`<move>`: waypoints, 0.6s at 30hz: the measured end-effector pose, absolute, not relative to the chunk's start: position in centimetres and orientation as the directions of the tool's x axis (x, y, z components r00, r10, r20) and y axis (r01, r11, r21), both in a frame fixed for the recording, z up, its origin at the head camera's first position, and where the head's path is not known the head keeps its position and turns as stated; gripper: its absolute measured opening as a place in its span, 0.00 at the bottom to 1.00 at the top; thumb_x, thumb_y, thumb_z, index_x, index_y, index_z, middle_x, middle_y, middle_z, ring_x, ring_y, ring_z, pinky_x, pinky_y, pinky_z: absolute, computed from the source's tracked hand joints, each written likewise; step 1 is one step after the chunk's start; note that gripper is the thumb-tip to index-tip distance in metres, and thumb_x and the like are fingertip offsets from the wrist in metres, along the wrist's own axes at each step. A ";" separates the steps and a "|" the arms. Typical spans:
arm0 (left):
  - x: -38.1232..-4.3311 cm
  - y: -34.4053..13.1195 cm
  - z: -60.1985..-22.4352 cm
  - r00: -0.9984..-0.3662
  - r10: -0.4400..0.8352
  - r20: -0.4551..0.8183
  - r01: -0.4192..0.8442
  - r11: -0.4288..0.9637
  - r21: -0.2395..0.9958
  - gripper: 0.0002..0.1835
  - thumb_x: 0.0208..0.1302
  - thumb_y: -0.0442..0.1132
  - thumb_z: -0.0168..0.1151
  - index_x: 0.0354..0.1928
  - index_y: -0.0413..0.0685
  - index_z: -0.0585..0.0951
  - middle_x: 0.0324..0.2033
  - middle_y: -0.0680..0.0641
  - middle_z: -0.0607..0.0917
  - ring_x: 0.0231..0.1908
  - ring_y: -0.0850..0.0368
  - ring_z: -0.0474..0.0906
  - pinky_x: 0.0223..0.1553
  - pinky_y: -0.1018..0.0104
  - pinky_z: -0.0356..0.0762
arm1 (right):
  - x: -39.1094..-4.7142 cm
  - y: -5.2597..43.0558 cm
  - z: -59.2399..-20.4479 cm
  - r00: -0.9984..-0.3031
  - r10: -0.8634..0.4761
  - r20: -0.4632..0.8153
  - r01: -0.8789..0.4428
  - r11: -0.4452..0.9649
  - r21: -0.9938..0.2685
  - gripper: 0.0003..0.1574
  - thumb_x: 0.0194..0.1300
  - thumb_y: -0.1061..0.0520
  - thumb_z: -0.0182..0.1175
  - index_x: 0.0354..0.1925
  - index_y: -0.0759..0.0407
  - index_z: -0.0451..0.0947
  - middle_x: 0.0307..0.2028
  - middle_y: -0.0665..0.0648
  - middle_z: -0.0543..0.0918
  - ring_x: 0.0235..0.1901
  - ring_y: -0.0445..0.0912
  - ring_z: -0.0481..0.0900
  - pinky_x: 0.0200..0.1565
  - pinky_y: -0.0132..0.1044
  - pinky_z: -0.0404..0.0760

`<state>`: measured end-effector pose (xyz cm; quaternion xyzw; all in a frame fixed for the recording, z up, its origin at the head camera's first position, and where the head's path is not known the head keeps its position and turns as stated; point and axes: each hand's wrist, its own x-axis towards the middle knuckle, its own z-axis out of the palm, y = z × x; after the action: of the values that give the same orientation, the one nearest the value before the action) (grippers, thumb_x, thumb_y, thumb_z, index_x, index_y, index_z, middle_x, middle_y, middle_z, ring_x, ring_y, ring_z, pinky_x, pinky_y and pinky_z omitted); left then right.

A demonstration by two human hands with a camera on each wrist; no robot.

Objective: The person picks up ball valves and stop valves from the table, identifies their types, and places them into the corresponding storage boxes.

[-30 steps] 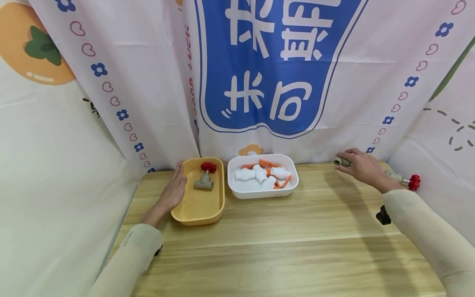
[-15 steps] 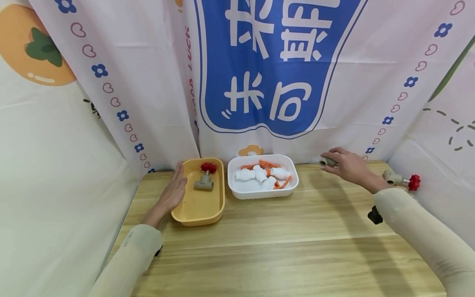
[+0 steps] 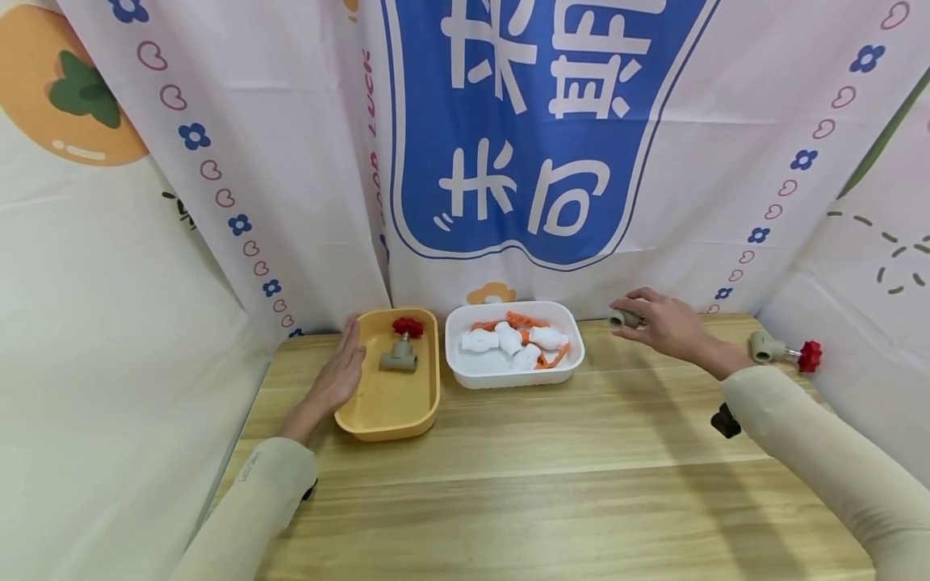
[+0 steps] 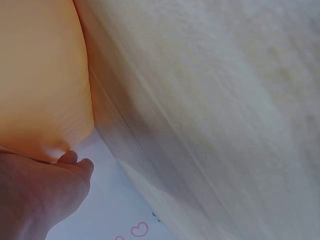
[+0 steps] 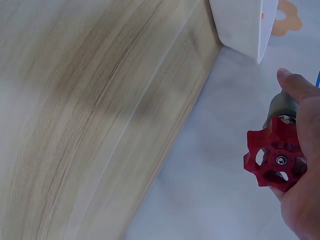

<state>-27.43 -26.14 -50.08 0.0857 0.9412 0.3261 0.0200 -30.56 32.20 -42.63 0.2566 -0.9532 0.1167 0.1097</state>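
My right hand point(image 3: 670, 324) grips a grey pipe valve point(image 3: 626, 319) above the table, to the right of the white tray point(image 3: 483, 379). The right wrist view shows the red handwheel point(image 5: 278, 156) of that valve beside the palm. At the left, my left hand point(image 3: 337, 373) rests with straight fingers along the outer side of the yellow tray point(image 3: 387, 434). Inside this tray lies another grey valve point(image 3: 400, 353) with a red handwheel. In the left wrist view, the left hand point(image 4: 47, 187) is right at the wall of the yellow tray point(image 4: 47, 75).
The white tray holds several white fittings point(image 3: 480, 341) and orange pieces point(image 3: 527, 320). A third grey valve with a red wheel point(image 3: 786, 352) lies at the table's right edge. A printed curtain point(image 3: 320, 202) hangs along the back of the wooden table point(image 3: 538, 484).
My right hand has moved left with the grey valve, nearer the white tray, uncovering more of the valve at the right edge. My left hand stays at the yellow tray.
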 end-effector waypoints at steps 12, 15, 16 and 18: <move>-27.3 -26.1 -50.1 -0.985 0.171 0.015 0.143 0.767 0.626 0.34 0.88 0.48 0.24 0.84 0.42 0.33 0.85 0.43 0.31 0.84 0.43 0.28 0.82 0.41 0.33 | -30.2 30.5 -42.3 -0.825 -0.490 0.280 -0.544 0.824 -0.160 0.31 0.64 0.46 0.77 0.61 0.58 0.86 0.57 0.68 0.84 0.36 0.58 0.88 0.38 0.56 0.87; -27.3 -26.0 -50.0 -0.985 0.172 0.018 0.145 0.767 0.625 0.34 0.88 0.48 0.24 0.84 0.42 0.33 0.85 0.43 0.31 0.84 0.42 0.28 0.82 0.41 0.33 | -30.2 30.1 -42.3 -0.819 -0.499 0.284 -0.553 0.819 -0.153 0.32 0.64 0.45 0.77 0.61 0.57 0.86 0.57 0.68 0.84 0.36 0.57 0.88 0.37 0.54 0.88; -27.3 -26.0 -50.0 -0.985 0.172 0.019 0.146 0.766 0.625 0.34 0.88 0.47 0.25 0.84 0.42 0.33 0.85 0.43 0.31 0.84 0.42 0.28 0.82 0.41 0.33 | -30.2 30.0 -42.2 -0.816 -0.503 0.284 -0.556 0.817 -0.153 0.32 0.64 0.45 0.77 0.61 0.57 0.86 0.57 0.68 0.84 0.36 0.56 0.87 0.37 0.54 0.88; -27.3 -26.0 -50.0 -0.985 0.173 0.023 0.150 0.767 0.625 0.34 0.88 0.47 0.25 0.84 0.42 0.33 0.85 0.42 0.31 0.84 0.42 0.28 0.82 0.41 0.33 | -30.1 29.7 -42.1 -0.813 -0.509 0.283 -0.563 0.811 -0.157 0.32 0.64 0.45 0.77 0.61 0.58 0.86 0.57 0.68 0.84 0.34 0.54 0.87 0.35 0.52 0.88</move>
<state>-27.32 -26.04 -50.01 0.0859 0.9397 0.3307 0.0179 -30.12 29.67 -42.12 0.2838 -0.9448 0.1172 0.1145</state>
